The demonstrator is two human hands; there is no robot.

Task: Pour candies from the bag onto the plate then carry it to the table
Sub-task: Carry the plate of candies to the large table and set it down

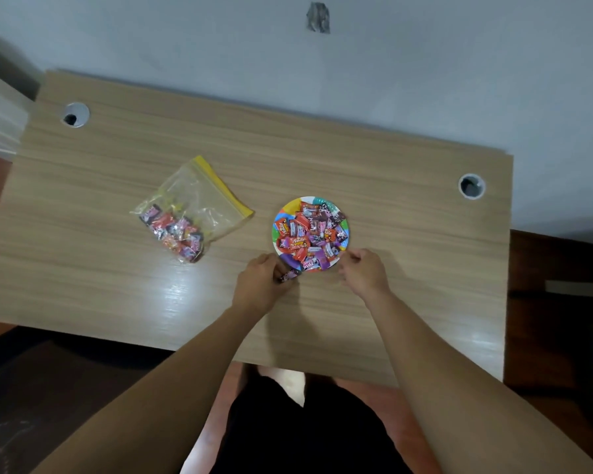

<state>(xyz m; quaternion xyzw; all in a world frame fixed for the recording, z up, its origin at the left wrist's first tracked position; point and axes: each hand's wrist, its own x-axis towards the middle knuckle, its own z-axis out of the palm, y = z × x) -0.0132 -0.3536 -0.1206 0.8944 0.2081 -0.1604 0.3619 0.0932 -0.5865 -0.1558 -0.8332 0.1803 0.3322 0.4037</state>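
The plate (282, 213) looked light, bendy and heaped with loose candies (310, 234), best gripped under opposite rims. The left hand (262, 273) pinched a stray candy (289, 275) just beside the plate; the right hand (365, 270) curled at its rim, grip unclear.

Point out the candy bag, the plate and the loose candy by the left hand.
candy bag (199, 196): head view, on its clear upper part.
plate (290, 207): head view, on its bare far-left rim.
loose candy (290, 275): head view, on its wrapper, at the left hand's fingers.
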